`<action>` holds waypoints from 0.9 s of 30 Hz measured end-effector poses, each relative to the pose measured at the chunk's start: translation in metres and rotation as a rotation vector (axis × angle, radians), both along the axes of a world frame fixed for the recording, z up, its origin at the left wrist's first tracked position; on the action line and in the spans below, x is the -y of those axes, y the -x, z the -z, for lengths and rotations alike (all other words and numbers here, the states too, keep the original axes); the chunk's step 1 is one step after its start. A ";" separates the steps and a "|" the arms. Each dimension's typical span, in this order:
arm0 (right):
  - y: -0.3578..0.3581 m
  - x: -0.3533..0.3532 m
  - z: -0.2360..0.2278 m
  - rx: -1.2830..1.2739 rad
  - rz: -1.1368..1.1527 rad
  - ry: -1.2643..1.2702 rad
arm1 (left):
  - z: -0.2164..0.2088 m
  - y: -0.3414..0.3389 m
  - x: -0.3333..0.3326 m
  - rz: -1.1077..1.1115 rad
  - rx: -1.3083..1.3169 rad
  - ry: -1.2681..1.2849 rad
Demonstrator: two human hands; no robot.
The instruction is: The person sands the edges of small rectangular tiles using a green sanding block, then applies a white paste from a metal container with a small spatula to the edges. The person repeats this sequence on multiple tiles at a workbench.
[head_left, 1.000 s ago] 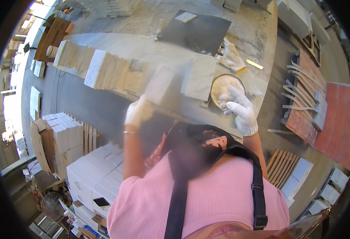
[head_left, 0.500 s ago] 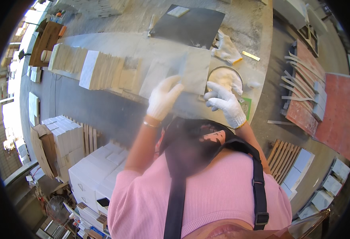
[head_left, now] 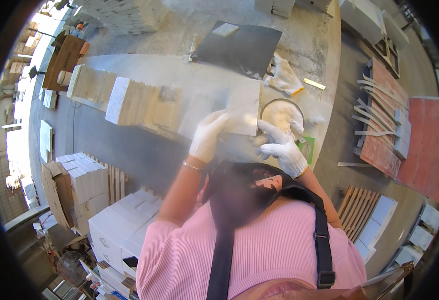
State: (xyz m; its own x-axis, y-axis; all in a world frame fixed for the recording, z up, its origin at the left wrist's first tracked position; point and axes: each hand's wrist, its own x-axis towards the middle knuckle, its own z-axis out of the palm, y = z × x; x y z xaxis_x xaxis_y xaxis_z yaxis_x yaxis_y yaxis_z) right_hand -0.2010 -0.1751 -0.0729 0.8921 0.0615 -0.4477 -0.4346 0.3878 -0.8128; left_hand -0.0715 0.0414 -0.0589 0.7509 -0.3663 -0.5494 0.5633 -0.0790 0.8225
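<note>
Evidently, your left hand (head_left: 208, 136) and right hand (head_left: 284, 150) flank the pale tile (head_left: 245, 106) on the bench (head_left: 307, 42), presumably to steady it; right fingers parted, left grip cannot be told.

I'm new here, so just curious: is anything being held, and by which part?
That cannot be told: the left hand is at the left edge of the pale tile, the right hand by its lower right corner, but the view there is hazy.
</note>
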 end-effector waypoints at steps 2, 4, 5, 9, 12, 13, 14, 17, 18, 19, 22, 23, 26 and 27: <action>-0.002 -0.004 -0.003 -0.002 -0.020 -0.002 | 0.000 0.005 0.008 0.023 0.005 0.048; -0.005 -0.009 -0.004 0.033 -0.064 -0.031 | -0.001 0.006 0.010 -0.013 0.037 0.115; -0.007 -0.011 -0.004 0.009 -0.040 -0.032 | -0.002 0.004 0.008 -0.028 0.074 0.172; -0.008 -0.010 -0.004 0.042 -0.028 0.000 | -0.006 -0.004 -0.013 -0.046 0.087 0.169; -0.004 -0.002 -0.004 0.050 -0.016 0.040 | -0.011 -0.019 -0.044 -0.088 0.451 -0.039; -0.002 0.001 -0.004 0.050 -0.017 0.051 | -0.014 -0.026 -0.058 -0.181 0.397 -0.016; 0.000 0.005 -0.004 0.046 -0.017 0.061 | -0.019 -0.036 -0.076 -0.266 0.245 -0.009; 0.006 0.012 -0.003 0.028 -0.004 0.076 | -0.031 -0.066 -0.131 -0.402 0.505 -0.091; 0.008 0.014 -0.002 0.027 -0.003 0.071 | -0.035 -0.077 -0.151 -0.434 0.499 -0.092; 0.009 0.015 -0.002 0.021 -0.001 0.076 | -0.037 -0.088 -0.170 -0.473 0.548 -0.162; 0.008 0.012 -0.001 0.006 -0.007 0.119 | -0.038 -0.118 -0.226 -0.502 0.546 -0.193; 0.007 0.010 -0.001 0.028 -0.009 0.098 | -0.035 -0.130 -0.239 -0.530 0.514 -0.191; 0.002 0.003 -0.003 0.024 0.035 0.094 | -0.026 -0.157 -0.274 -0.471 0.483 -0.253; 0.001 0.002 -0.004 0.021 0.051 0.091 | -0.022 -0.164 -0.283 -0.450 0.456 -0.228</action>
